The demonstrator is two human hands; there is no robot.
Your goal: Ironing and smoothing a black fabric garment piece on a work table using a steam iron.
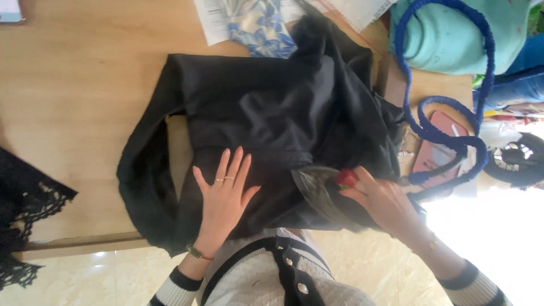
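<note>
A black garment [266,113] lies spread over a wooden table [73,85]. My left hand [224,190] rests flat on the near part of the cloth, fingers spread, with rings on two fingers and a watch at the wrist. My right hand [382,201] holds a small red object [347,178] against the cloth's near right edge, next to a shiny grey patch of lining or film [314,184]. What the red object is I cannot tell.
A blue-and-white floral cloth [260,25] and papers [212,20] lie at the table's far edge. A teal bag with a thick blue rope handle [447,133] sits at right, over a pink phone-like item [439,150]. Black lace [22,209] hangs at left. Tiled floor lies below.
</note>
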